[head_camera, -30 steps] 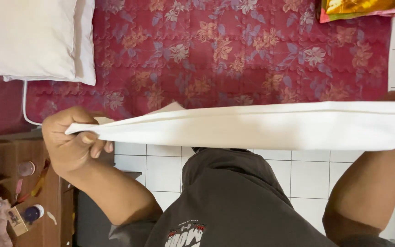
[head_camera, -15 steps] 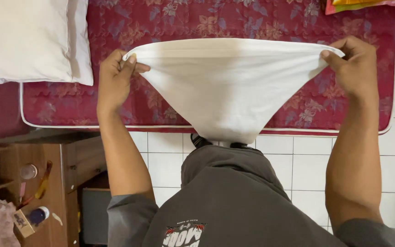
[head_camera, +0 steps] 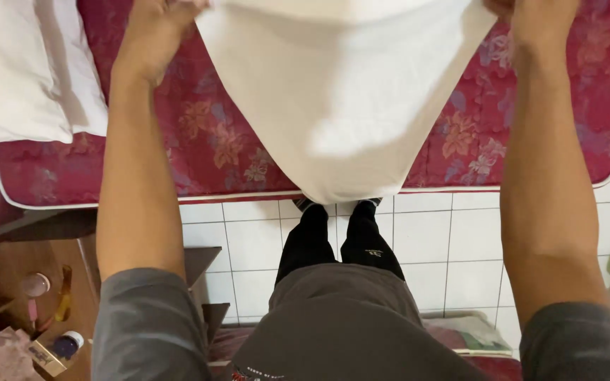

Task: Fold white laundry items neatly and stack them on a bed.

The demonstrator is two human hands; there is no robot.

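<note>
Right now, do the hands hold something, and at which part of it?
Yes. Both the left hand and the right hand hold a white cloth by its upper edge, one at each end; the cloth sags between them above the red floral mattress.

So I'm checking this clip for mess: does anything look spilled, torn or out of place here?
Nothing stands out. The left hand and right hand hold the white cloth by its top corners; it hangs unstained and untorn over the red floral mattress. The white tiled floor looks dry.
</note>
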